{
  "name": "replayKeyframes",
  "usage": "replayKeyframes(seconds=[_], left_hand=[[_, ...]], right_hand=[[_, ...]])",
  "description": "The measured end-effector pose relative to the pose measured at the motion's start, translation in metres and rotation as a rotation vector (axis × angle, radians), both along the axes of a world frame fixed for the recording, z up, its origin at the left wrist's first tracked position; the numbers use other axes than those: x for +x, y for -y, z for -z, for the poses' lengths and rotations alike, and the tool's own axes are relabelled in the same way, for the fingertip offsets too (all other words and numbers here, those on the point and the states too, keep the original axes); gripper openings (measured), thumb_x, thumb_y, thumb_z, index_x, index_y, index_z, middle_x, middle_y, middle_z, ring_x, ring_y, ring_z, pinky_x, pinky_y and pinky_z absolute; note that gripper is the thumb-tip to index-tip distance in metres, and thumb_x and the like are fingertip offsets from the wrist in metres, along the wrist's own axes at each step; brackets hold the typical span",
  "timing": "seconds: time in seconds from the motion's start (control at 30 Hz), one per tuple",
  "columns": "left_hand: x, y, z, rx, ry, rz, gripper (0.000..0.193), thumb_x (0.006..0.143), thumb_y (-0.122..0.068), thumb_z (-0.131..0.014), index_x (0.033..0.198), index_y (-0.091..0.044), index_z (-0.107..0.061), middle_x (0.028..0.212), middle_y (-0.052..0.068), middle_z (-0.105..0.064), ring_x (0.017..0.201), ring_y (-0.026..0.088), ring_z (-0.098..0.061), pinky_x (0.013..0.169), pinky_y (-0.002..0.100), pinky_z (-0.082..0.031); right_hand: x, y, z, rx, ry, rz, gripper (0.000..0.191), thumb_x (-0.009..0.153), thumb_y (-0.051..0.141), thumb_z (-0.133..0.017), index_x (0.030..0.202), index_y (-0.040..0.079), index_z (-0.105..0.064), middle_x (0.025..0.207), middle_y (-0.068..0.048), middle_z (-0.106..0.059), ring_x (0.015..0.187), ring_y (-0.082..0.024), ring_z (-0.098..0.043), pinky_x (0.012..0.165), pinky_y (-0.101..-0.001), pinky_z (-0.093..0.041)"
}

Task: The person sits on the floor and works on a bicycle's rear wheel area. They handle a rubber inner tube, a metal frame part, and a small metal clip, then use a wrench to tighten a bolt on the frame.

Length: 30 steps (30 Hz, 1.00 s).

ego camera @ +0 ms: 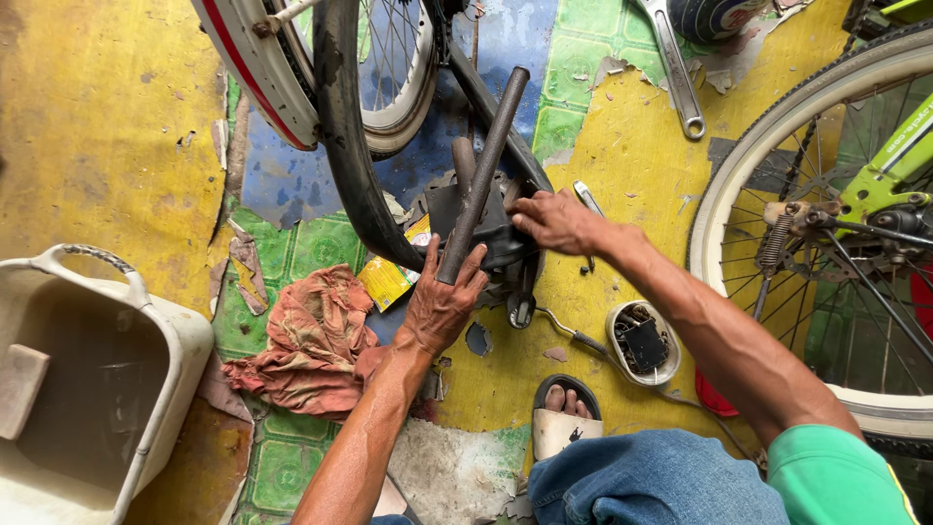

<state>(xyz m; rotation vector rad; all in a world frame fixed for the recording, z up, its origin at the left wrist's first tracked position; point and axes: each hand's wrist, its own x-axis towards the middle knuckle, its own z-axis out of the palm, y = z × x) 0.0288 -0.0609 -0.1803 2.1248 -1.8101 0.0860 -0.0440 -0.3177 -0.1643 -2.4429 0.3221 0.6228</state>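
My left hand [442,301] grips the lower end of a dark metal rod [486,165] that slants up to the right over the floor. My right hand [554,222] rests on a dark clamp-like block [491,233] beside the rod, fingers curled on its edge. A black inner tube [345,136] loops down from a bicycle wheel [389,68] at the top and passes under the block.
A white basin [146,360] with murky water stands at the left. A dirty red rag [311,340] lies near my left arm. A long wrench [675,68], a small round tin of parts [641,342] and a green bicycle's wheel [826,233] are at the right. My sandalled foot [564,413] is below.
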Motion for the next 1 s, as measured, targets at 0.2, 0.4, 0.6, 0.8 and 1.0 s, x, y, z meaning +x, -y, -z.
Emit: replayKeyframes(seconds=[0.2, 0.4, 0.6, 0.8, 1.0], left_hand=[[0.000, -0.006, 0.007, 0.046, -0.041, -0.026, 0.019, 0.083, 0.006, -0.067, 0.099, -0.003, -0.068, 0.152, 0.010, -0.053, 0.141, 0.045, -0.046, 0.117, 0.055, -0.041], [0.000, -0.005, 0.012, 0.005, -0.018, -0.034, 0.020, 0.084, 0.003, -0.066, 0.102, -0.003, -0.070, 0.152, 0.012, -0.052, 0.143, 0.046, -0.043, 0.115, 0.059, -0.040], [0.006, 0.001, 0.006, 0.036, -0.022, -0.045, 0.014, 0.085, 0.001, -0.065, 0.099, -0.002, -0.067, 0.151, 0.015, -0.052, 0.143, 0.049, -0.040, 0.113, 0.059, -0.041], [0.008, 0.003, -0.001, 0.053, -0.048, -0.046, 0.019, 0.084, 0.001, -0.064, 0.103, -0.001, -0.067, 0.149, 0.016, -0.054, 0.143, 0.048, -0.042, 0.111, 0.058, -0.043], [0.021, 0.003, 0.008, -0.006, -0.018, -0.034, 0.016, 0.085, 0.001, -0.064, 0.101, -0.002, -0.067, 0.143, 0.016, -0.060, 0.140, 0.047, -0.046, 0.110, 0.058, -0.044]], right_hand=[[0.007, 0.019, -0.007, 0.064, 0.000, -0.055, 0.033, 0.092, 0.041, -0.061, 0.098, 0.009, -0.067, 0.082, -0.016, -0.064, 0.082, -0.036, -0.064, 0.079, -0.0483, -0.049], [0.002, 0.015, 0.001, 0.022, 0.275, -0.094, 0.031, 0.090, 0.036, -0.069, 0.094, 0.006, -0.064, 0.086, -0.015, -0.059, 0.083, -0.034, -0.059, 0.075, -0.0496, -0.044], [-0.004, 0.010, 0.006, -0.009, 0.496, -0.061, 0.021, 0.092, 0.030, -0.068, 0.092, 0.011, -0.060, 0.087, -0.009, -0.057, 0.092, -0.030, -0.054, 0.083, -0.0437, -0.036], [-0.007, 0.000, 0.016, -0.047, 0.572, -0.093, 0.020, 0.101, 0.025, -0.063, 0.095, 0.010, -0.051, 0.084, -0.010, -0.048, 0.082, -0.028, -0.052, 0.086, -0.0441, -0.037], [-0.009, -0.004, 0.011, -0.075, 0.670, -0.110, 0.014, 0.101, 0.021, -0.062, 0.099, 0.011, -0.053, 0.084, -0.009, -0.049, 0.074, -0.028, -0.051, 0.086, -0.0429, -0.033]])
